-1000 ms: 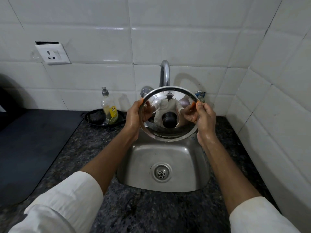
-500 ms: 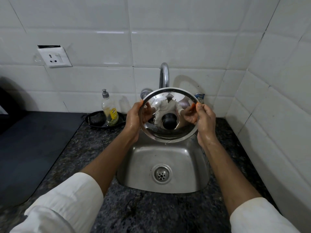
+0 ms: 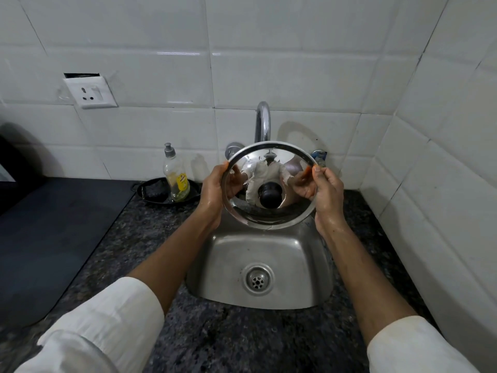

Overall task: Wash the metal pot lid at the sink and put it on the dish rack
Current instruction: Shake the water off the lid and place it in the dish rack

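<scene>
Both hands' fingers [image 3: 317, 172] clamp lid [image 3: 269, 214] rim | faucet [image 3: 263, 122] behind | sink [image 3: 269, 254] below

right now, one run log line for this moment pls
stage: lid held over sink | left hand: on lid rim | right hand: on opposite rim | tap: no water seen | rack: not visible

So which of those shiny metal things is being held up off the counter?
The round pot lid, gripped at its rim by both hands. The sink and the curved tap are fixed in place.
</scene>
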